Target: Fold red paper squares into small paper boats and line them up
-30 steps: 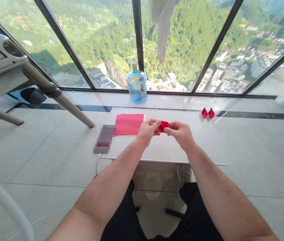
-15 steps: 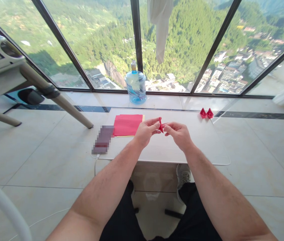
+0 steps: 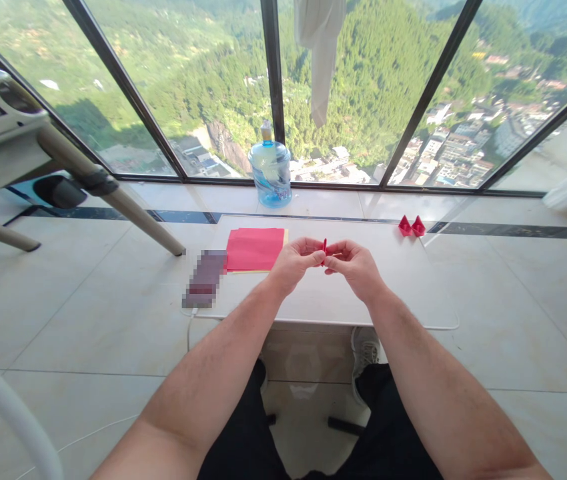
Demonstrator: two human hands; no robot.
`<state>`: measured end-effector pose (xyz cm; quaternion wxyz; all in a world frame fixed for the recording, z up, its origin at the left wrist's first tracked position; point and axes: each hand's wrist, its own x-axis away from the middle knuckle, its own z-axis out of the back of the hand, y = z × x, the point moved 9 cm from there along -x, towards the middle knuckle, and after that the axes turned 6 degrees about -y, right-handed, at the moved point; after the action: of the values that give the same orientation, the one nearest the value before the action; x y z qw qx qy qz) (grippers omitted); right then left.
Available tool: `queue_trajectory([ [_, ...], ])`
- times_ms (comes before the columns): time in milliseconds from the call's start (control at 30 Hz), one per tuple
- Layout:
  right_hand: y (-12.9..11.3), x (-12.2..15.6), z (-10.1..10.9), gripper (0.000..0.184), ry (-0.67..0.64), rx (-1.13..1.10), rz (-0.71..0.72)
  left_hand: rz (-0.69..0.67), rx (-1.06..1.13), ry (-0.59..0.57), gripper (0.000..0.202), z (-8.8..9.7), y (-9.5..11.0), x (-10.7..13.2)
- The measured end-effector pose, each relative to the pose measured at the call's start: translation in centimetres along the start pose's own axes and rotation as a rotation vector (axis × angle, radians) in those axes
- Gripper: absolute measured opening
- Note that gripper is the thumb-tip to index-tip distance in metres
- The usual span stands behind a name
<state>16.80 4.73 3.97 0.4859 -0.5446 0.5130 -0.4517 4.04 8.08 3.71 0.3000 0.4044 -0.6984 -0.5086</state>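
Observation:
My left hand (image 3: 293, 265) and my right hand (image 3: 354, 265) meet over the middle of a low white table (image 3: 403, 287). Both pinch a small folded red paper piece (image 3: 324, 248), mostly hidden between the fingertips. A stack of red paper sheets (image 3: 254, 249) lies flat on the table just left of my left hand. Two small folded red paper shapes (image 3: 411, 227) stand side by side at the table's far right corner.
A blurred dark phone (image 3: 206, 278) lies on the table's left edge with a white cable hanging from it. A blue water jug (image 3: 270, 172) stands by the window behind the table. A grey machine on legs (image 3: 23, 147) fills the left. My shoe (image 3: 365, 347) shows under the table.
The red piece was held flat and broad a second ago; it has since been turned edge-on and my fingertips have closed in around it, hiding most of it.

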Motion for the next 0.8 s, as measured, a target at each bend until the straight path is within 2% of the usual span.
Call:
queue_trajectory([
  [300,0.5,0.1,-1.0,0.042,-0.130,-0.160,-0.065,0.034,0.123,-0.115,0.038,-1.6,0.8,0.6],
  [533,0.3,0.3,-1.4,0.031,-0.179,-0.186,-0.065,0.024,0.126,-0.231,0.026,-2.8,1.3,0.9],
  [667,0.2,0.2,-1.0,0.031,-0.126,-0.137,-0.045,0.039,0.114,-0.190,0.022,-2.7,1.3,0.9],
  [800,-0.7,0.1,0.0,0.032,0.013,-0.067,0.053,0.046,0.085,-0.094,0.021,-1.9,1.1,0.7],
])
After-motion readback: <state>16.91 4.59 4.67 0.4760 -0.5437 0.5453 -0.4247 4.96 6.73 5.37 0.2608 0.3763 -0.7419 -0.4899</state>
